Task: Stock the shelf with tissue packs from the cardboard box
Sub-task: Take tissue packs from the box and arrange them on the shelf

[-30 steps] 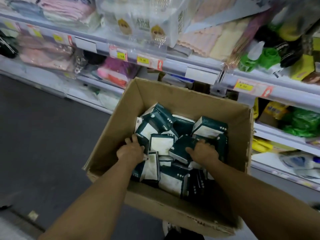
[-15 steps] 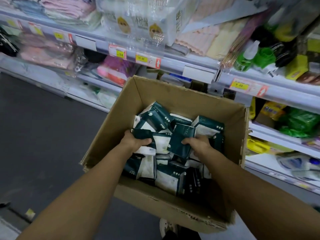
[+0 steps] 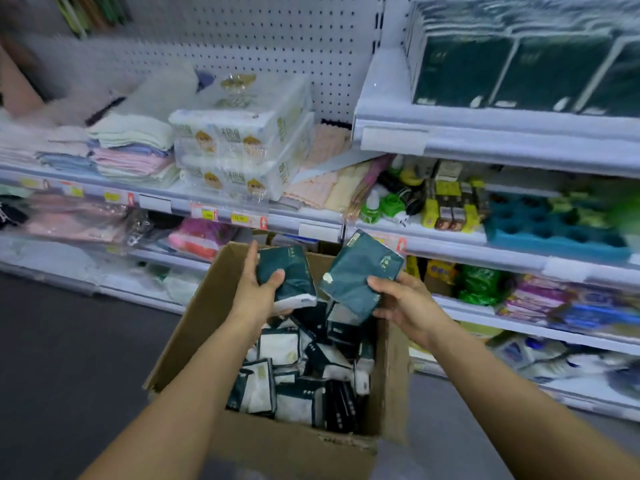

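Folded towels point(image 3: 131, 150) and white tissue bundles point(image 3: 242, 140) on middle shelf point(image 3: 311, 221); dark green packs point(image 3: 512, 67) on upper right shelf. Cardboard box point(image 3: 194, 327) below, full of packs. Left hand point(image 3: 258, 291) gripping tissue pack point(image 3: 289, 271), right hand point(image 3: 407, 306) pinching second pack point(image 3: 360, 278), both raised above box, hands apart.

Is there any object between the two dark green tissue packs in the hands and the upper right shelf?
Nothing visible blocks them. The left hand and right hand hold dark green tissue packs above the brown cardboard box; the white upper shelf lies beyond open air.
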### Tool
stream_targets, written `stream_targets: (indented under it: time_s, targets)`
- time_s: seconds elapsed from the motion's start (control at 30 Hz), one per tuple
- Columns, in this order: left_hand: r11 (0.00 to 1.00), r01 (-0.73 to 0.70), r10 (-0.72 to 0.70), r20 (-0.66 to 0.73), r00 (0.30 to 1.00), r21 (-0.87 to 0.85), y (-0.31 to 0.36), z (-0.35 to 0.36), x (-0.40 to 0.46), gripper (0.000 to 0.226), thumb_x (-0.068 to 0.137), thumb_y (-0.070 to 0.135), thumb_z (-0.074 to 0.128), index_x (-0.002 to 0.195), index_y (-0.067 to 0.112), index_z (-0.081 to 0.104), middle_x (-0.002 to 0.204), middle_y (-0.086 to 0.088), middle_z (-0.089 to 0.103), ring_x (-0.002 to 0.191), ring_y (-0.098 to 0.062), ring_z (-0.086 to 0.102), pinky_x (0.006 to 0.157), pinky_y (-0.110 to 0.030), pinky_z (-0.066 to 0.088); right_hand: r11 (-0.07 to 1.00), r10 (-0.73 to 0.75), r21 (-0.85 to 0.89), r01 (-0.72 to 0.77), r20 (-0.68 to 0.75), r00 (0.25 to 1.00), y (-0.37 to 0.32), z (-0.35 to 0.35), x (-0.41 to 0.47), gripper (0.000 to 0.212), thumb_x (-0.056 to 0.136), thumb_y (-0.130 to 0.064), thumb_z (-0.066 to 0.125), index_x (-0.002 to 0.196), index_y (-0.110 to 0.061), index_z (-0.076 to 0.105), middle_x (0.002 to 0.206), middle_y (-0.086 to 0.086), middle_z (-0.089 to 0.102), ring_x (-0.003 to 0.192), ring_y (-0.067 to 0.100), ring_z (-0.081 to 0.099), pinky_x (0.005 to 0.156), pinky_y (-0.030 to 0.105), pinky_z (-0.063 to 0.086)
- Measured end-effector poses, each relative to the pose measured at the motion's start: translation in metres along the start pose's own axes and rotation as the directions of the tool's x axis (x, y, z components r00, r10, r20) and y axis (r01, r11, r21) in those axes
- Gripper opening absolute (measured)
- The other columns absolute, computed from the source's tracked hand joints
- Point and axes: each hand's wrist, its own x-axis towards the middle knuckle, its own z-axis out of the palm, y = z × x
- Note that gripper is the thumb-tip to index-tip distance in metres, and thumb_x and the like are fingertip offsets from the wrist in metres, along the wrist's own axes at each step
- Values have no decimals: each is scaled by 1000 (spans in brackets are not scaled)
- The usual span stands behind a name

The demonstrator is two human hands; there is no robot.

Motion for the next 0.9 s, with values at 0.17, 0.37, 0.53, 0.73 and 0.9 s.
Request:
stream_targets:
  time_s: [0.17,0.37,0.53,0.73,0.9]
  targets:
    - [898,-286,221,220,950,335,51,63,-27,34,102,8,48,120,31,67,131,6,61,117,-7,53,88,-11,41,991,-46,-121,52,44,998,-59,-37,-32,20,77,-8,67,97,-10,69,92,7,75,86,25,69,81,37,53]
    - [845,-420,262,429,865,331,99,168,-72,15,84,40,73,94,29,74,97,23,66,96,2,61,79,-10,43,945,-46,-315,87,136,990,-135,-103,-64,54,51,-22,73,101,-3,66,93,15,72,77,24,68,68,30,50]
    - [850,-455,338,389,857,265,112,261,-89,23,72,43,81,83,24,75,94,9,72,91,-10,66,88,-33,51,904,-169,-370,213,147,975,-196,-190,-91,46,69,-22,75,111,-7,65,102,10,72,89,22,68,81,36,53]
    - [860,-494,440,308,844,127,128,372,-125,14,86,42,71,85,28,73,93,15,70,91,-3,62,77,-21,45,831,-350,-448,329,38,936,-259,-295,-109,31,81,-4,75,100,-14,54,97,6,73,75,20,70,55,30,54]
    - [800,-581,526,290,800,150,144,434,-131,19,94,33,64,112,39,69,122,6,57,107,-8,54,92,-26,43,693,-553,-550,466,11,833,-324,-369,-129,27,81,-7,76,102,-15,62,97,4,74,78,18,69,62,31,54]
